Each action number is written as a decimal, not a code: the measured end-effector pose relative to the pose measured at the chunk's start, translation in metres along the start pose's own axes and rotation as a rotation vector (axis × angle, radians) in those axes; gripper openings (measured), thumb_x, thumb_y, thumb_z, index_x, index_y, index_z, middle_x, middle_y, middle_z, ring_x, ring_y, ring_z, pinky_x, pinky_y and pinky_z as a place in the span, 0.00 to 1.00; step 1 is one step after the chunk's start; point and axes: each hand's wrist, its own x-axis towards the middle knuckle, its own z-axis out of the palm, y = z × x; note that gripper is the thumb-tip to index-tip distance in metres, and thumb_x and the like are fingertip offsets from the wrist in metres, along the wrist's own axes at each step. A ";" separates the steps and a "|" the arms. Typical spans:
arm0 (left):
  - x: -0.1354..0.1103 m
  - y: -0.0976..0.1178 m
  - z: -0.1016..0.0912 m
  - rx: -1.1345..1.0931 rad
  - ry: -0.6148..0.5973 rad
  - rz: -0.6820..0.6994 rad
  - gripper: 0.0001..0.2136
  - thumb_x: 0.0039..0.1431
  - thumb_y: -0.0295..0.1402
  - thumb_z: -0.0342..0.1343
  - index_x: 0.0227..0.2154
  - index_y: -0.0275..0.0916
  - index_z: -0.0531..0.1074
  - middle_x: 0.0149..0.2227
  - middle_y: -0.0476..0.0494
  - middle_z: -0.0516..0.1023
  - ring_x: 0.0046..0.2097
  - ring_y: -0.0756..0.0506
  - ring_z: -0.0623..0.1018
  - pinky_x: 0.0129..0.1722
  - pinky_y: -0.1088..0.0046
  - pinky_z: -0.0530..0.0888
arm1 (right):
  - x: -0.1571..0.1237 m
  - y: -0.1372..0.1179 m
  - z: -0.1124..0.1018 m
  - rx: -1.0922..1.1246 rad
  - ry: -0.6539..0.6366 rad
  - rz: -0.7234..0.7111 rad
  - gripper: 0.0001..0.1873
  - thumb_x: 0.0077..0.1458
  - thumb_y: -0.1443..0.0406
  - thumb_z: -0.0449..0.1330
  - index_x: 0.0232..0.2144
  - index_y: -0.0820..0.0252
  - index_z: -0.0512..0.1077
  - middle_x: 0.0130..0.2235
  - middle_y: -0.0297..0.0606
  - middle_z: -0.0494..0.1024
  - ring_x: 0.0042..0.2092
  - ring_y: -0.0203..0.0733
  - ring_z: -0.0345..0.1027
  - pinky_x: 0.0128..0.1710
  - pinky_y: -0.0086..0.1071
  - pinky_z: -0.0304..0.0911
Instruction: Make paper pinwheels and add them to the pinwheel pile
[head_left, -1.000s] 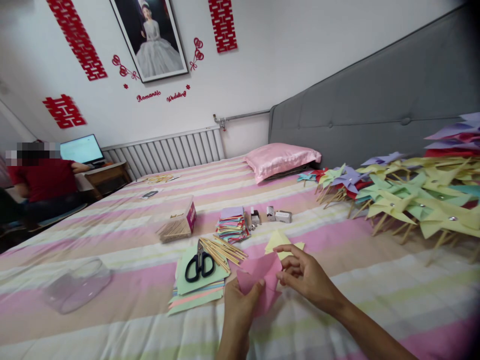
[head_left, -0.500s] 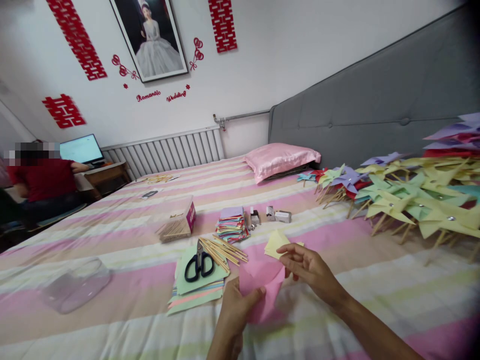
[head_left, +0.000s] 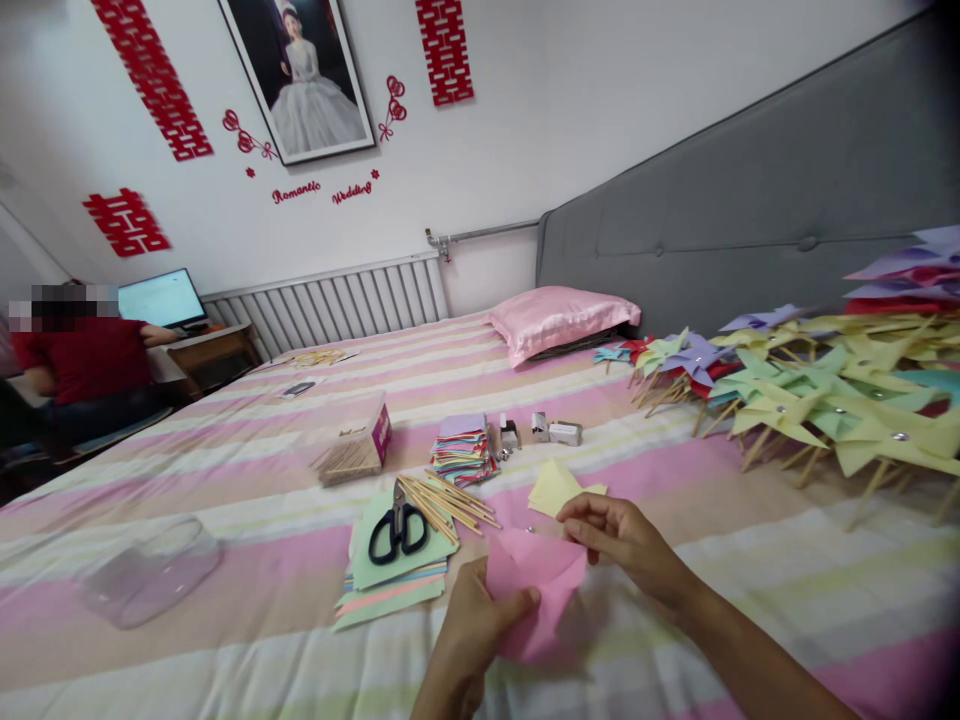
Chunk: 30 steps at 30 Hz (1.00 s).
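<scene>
A sheet of pink paper (head_left: 534, 600), with its corners curled inward, is in my left hand (head_left: 480, 620), the thumb pressing on its face. At the paper's upper right edge is my right hand (head_left: 619, 540), its fingers curled together; whatever they hold, if anything, is too small to make out. Pale yellow paper (head_left: 553, 485) lies on the bed just beyond my right fingertips. A tiny shiny piece (head_left: 531, 530) shows past the pink paper's top edge. Left of my hands, black-handled scissors (head_left: 399, 530) rest on stacked green and coloured paper (head_left: 375, 575), beside several wooden sticks (head_left: 450, 503).
Behind the sticks are a stack of small coloured paper squares (head_left: 463, 450), small boxes (head_left: 564, 433) and a clear tub (head_left: 356, 450) of sticks. A clear plastic lid (head_left: 154, 575) lies left. Many paper pinwheels (head_left: 825, 400) crowd the right. A person in red (head_left: 90, 360) sits far left.
My left hand and the pink paper have shifted slightly right and down. The tiny shiny piece now shows beyond the paper's edge. My right hand has stayed almost in place.
</scene>
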 end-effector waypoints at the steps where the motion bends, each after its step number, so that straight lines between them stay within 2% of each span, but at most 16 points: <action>1: 0.000 0.000 0.000 0.005 0.002 -0.003 0.17 0.36 0.34 0.64 0.31 0.28 0.75 0.26 0.40 0.76 0.26 0.49 0.70 0.24 0.78 0.64 | 0.000 0.000 0.000 0.002 -0.004 -0.002 0.09 0.47 0.61 0.61 0.29 0.62 0.70 0.23 0.30 0.69 0.24 0.29 0.58 0.22 0.23 0.54; 11: -0.001 0.002 0.000 -0.003 -0.035 0.000 0.18 0.36 0.35 0.64 0.32 0.28 0.75 0.27 0.40 0.76 0.27 0.49 0.70 0.25 0.78 0.64 | 0.000 0.001 -0.002 -0.015 -0.021 0.005 0.08 0.48 0.62 0.60 0.31 0.60 0.71 0.25 0.32 0.72 0.26 0.30 0.60 0.24 0.24 0.56; 15: -0.001 0.001 0.000 0.018 -0.022 0.002 0.17 0.35 0.35 0.64 0.30 0.29 0.75 0.25 0.41 0.76 0.26 0.49 0.70 0.24 0.78 0.64 | -0.001 -0.001 -0.003 -0.065 -0.054 -0.016 0.07 0.49 0.62 0.59 0.28 0.61 0.73 0.26 0.32 0.73 0.27 0.32 0.62 0.25 0.24 0.56; 22: -0.001 0.003 0.000 0.055 -0.043 -0.026 0.16 0.34 0.34 0.64 0.30 0.30 0.75 0.25 0.43 0.76 0.27 0.47 0.72 0.26 0.77 0.66 | -0.003 -0.010 -0.007 -0.158 -0.208 -0.021 0.09 0.50 0.62 0.58 0.27 0.61 0.75 0.30 0.36 0.75 0.34 0.37 0.66 0.36 0.30 0.58; 30: -0.004 0.009 0.006 0.106 -0.070 -0.013 0.12 0.35 0.30 0.63 0.26 0.29 0.75 0.21 0.45 0.74 0.24 0.49 0.71 0.24 0.77 0.66 | -0.008 -0.013 -0.012 -0.285 -0.415 0.007 0.12 0.53 0.63 0.54 0.28 0.62 0.76 0.31 0.38 0.76 0.35 0.37 0.67 0.36 0.31 0.59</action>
